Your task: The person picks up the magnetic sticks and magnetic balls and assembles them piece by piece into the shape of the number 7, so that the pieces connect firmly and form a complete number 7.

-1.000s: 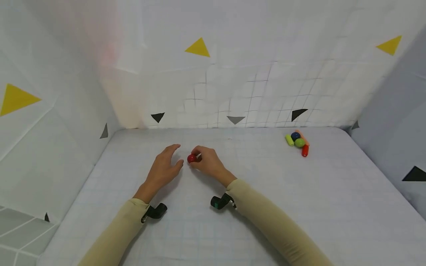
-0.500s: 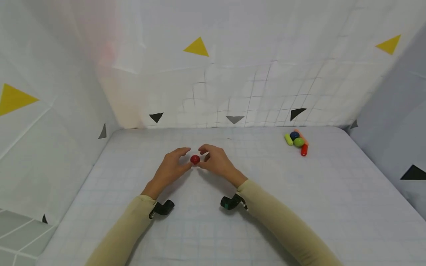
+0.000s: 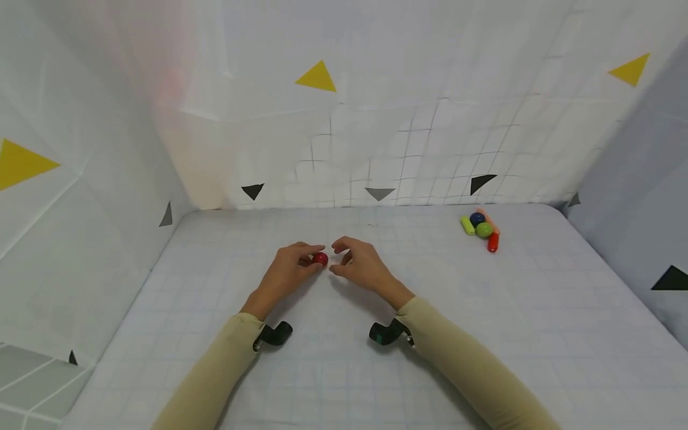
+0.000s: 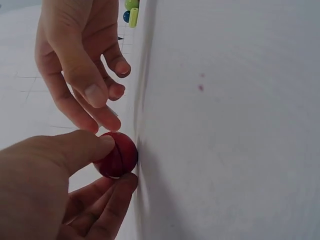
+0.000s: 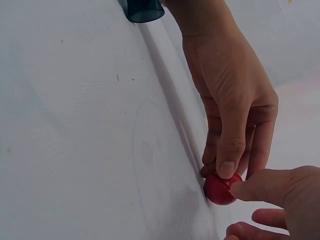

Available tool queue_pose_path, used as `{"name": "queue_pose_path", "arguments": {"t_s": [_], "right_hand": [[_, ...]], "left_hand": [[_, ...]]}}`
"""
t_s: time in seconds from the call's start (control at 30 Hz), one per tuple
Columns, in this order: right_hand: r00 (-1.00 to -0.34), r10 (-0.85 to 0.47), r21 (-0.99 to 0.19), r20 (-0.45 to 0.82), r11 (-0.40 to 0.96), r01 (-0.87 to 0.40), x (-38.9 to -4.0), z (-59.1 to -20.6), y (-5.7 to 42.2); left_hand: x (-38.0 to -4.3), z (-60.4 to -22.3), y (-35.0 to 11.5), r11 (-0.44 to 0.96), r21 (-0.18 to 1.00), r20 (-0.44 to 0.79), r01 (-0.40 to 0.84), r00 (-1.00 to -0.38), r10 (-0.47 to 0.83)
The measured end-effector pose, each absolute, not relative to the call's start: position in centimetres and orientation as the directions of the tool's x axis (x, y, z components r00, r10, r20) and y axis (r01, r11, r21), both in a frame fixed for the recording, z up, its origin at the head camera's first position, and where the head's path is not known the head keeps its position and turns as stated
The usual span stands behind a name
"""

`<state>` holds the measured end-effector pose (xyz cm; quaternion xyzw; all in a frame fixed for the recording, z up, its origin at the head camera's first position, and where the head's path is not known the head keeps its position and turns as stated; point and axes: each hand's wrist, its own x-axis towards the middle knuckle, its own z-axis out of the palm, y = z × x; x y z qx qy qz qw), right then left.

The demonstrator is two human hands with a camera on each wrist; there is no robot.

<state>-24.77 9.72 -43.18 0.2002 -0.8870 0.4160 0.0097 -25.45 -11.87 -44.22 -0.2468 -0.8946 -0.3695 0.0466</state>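
My left hand (image 3: 286,275) pinches a small glossy red ball (image 3: 321,259) between its thumb and fingers, low over the white table. A dark line runs across the ball (image 4: 124,156) in the left wrist view. Just to the right of it, my right hand (image 3: 366,267) is held with fingers loosely bent and nothing between them. The thumb of my right hand (image 5: 287,187) overlaps the ball's edge in the right wrist view, while the left thumb (image 5: 230,150) lies against the ball from above.
At the back right lie several small things close together: a yellow-green cylinder (image 3: 467,226), a dark blue ball (image 3: 476,218), a green ball (image 3: 484,230), an orange stick (image 3: 493,223) and a red cylinder (image 3: 493,242). White sheet walls (image 3: 215,119) enclose the table (image 3: 322,382) on the sides and back.
A second ago my right hand held the red ball; then it stood between both hands. Now my left hand pinches it, and the right has let go. Both hands and the ball have shifted right.
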Motion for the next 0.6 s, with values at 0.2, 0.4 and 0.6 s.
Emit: {"name": "queue_pose_path", "arguments": {"t_s": [0.2, 0.4, 0.6], "right_hand": [[-0.919, -0.356, -0.745, 0.168, 0.565, -0.355, -24.4, -43.2, 10.0], [-0.924, -0.343, -0.742, 0.168, 0.573, -0.348, -24.3, -43.8, 10.5], [-0.923, -0.335, -0.745, 0.187, 0.565, -0.356, -24.5, -43.9, 10.8]], "left_hand": [[-25.2, -44.6, -12.1, 0.617, 0.632, 0.273, 0.47, -0.879, 0.39], [-25.3, -45.2, -12.4, 0.558, 0.663, 0.312, 0.5, -0.861, 0.401], [-25.7, -45.0, -12.1, 0.556, 0.693, 0.278, 0.458, -0.882, 0.38]]}}
